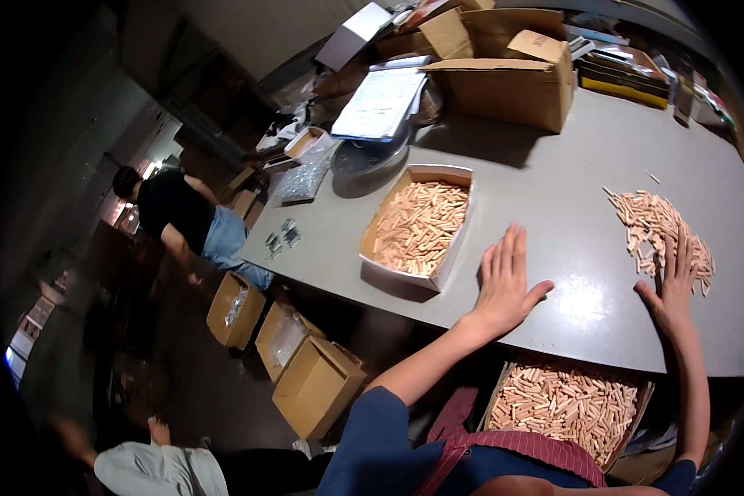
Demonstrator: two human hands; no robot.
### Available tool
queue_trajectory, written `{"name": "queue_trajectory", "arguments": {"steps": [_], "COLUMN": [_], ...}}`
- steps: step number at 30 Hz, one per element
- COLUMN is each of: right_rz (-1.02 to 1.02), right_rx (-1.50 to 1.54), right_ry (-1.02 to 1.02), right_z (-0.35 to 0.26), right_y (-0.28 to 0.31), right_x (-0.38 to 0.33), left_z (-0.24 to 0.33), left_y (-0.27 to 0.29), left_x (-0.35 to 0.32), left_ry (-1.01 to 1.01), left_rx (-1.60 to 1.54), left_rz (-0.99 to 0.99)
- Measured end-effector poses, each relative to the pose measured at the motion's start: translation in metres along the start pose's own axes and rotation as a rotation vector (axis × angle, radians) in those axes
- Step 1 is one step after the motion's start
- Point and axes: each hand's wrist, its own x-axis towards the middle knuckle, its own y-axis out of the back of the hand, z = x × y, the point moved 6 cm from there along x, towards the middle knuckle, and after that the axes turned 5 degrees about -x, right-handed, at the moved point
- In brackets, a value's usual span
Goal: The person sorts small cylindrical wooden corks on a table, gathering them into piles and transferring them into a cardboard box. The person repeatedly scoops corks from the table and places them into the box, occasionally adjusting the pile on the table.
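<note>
left grip (505, 285) splays empty over tabletop (546, 190), right grip (674, 288) fanned on wooden pegs (639, 216).

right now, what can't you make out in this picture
In the head view:
Some wooden pegs: hidden beneath the right grip.
Bottom of the large carton: hidden by its front wall.
Writing on the paper sheet: too small.
Near side of the lower peg box: hidden by the red apron.
Pale-shirted person: cut off by the lower edge.

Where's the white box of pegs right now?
In the head view, the white box stands on the table, just left of the left hand and below the clipboard in the picture.
</note>
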Motion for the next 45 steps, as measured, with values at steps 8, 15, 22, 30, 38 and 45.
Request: {"name": "queue_trajectory", "arguments": {"steps": [8, 15, 22, 30, 38, 45], "right_rz": [-0.244, -0.232, -0.173, -0.208, -0.271, -0.156], "right_rx": [0.011, 0.121, 0.162, 0.154, 0.135, 0.256], "right_ry": [0.101, 0.251, 0.424, 0.465, 0.34, 0.561], "right_z": [-0.03, -0.076, -0.124, -0.118, -0.094, -0.098], "right_y": [-0.027, -0.005, 0.012, 0.026, 0.029, 0.029], "right_x": [0.091, 0.071, 0.039, 0.003, -0.004, 0.021], "left_z": [-0.01, -0.006, -0.001, 0.007, 0.011, 0.021], "left_y": [-0.006, -0.013, -0.009, -0.003, -0.014, -0.055], "left_x": [-0.003, -0.001, 0.003, 0.004, 0.011, 0.056], "left_ry": [0.07, 0.054, 0.075, 0.04, -0.03, -0.135], "left_rx": [-0.003, 0.046, 0.04, -0.002, 0.099, 0.08], "left_rz": [-0.09, -0.145, -0.18, -0.209, -0.348, -0.395]}}
